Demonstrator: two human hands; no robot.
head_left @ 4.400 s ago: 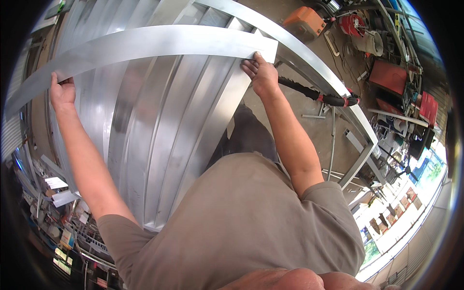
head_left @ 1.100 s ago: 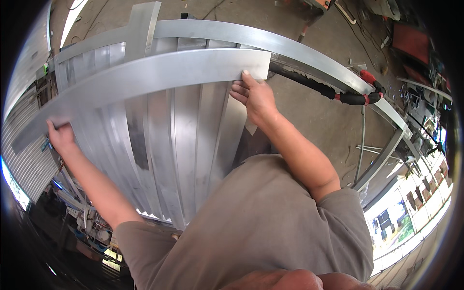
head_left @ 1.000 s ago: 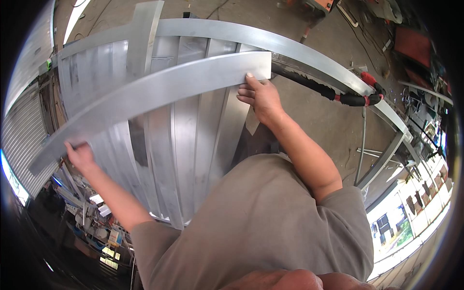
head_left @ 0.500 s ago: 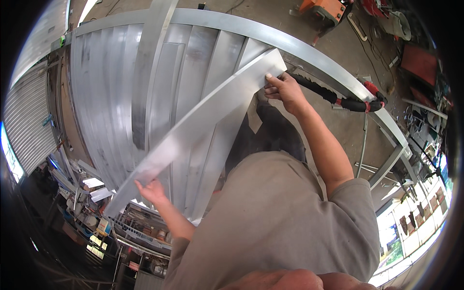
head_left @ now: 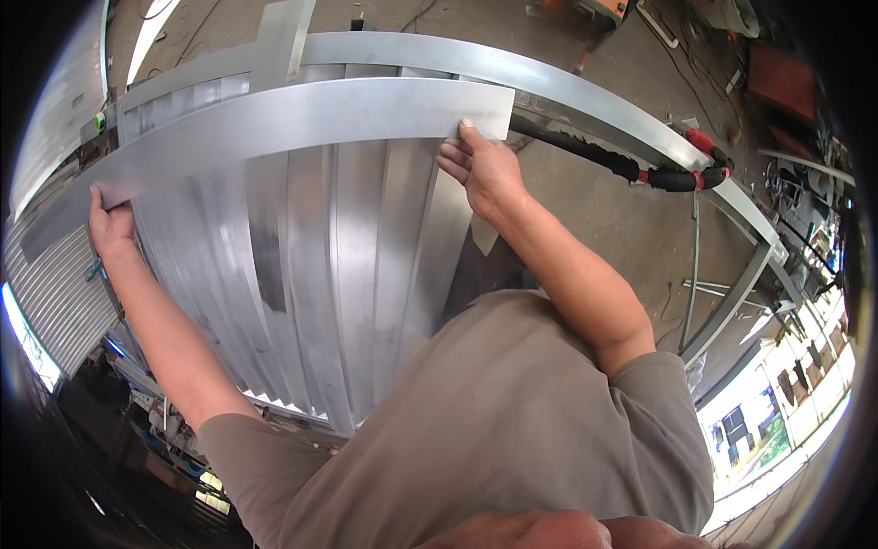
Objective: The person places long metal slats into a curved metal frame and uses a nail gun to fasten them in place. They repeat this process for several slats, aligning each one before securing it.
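Between my two hands is a long flat silver metal strip [head_left: 302, 112], held crosswise over a frame with ribbed metal slats [head_left: 361, 247]. My right hand [head_left: 485, 169] grips its near edge close to the right end, thumb on top and fingers curled below. At the far left my left hand [head_left: 112, 224] has hold of the strip near its other end, thumb over the edge. Beyond the strip runs the frame's wide far rail [head_left: 457, 62], which looks curved here. A second metal bar [head_left: 279, 41] lies across that rail at the upper left.
A black-wrapped bar [head_left: 585, 156] with red bands extends from the strip's right end to the rail. An orange machine [head_left: 599, 9] stands on the floor at the top. Corrugated sheet [head_left: 59, 302] lies at the left, and a metal leg [head_left: 732, 297] slants at the right.
The strip has swung from a diagonal to lying nearly crosswise. My left hand has moved up and left with its end; my right hand has shifted slightly left.
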